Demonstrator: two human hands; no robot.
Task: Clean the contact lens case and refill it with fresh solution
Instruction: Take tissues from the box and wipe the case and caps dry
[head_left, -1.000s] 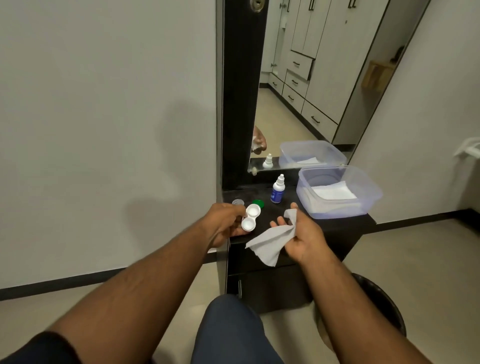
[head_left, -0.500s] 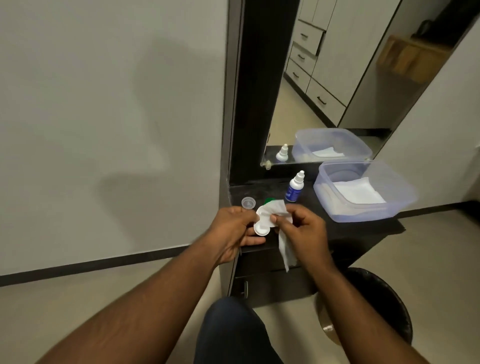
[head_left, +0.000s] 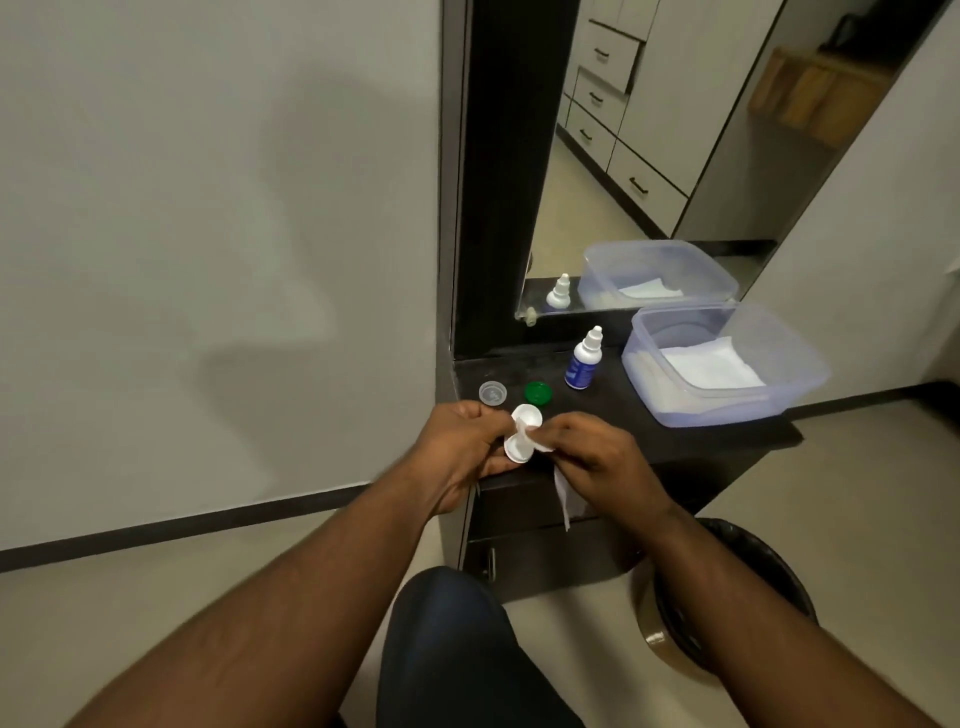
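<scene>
My left hand (head_left: 460, 447) grips a white two-well contact lens case (head_left: 521, 440) over the front edge of a dark counter (head_left: 675, 441). My right hand (head_left: 597, 457) pinches a white tissue (head_left: 540, 441) and presses a corner of it into the case's far well; the rest of the tissue hangs below the hand. A green cap (head_left: 538, 393) and a clear cap (head_left: 492, 392) lie on the counter just behind the case. A small solution bottle (head_left: 583, 360) with a blue label stands upright further back.
A clear plastic tub (head_left: 789, 384) holding white tissues sits on the counter's right side. A mirror (head_left: 649, 156) rises behind the counter. A black bin (head_left: 737, 587) stands on the floor at the lower right. My knee (head_left: 457, 644) is in front of the cabinet.
One second ago my right hand held the tissue open beside the case. It has since bunched the tissue and pushed it into the case. The camera moved closer.
</scene>
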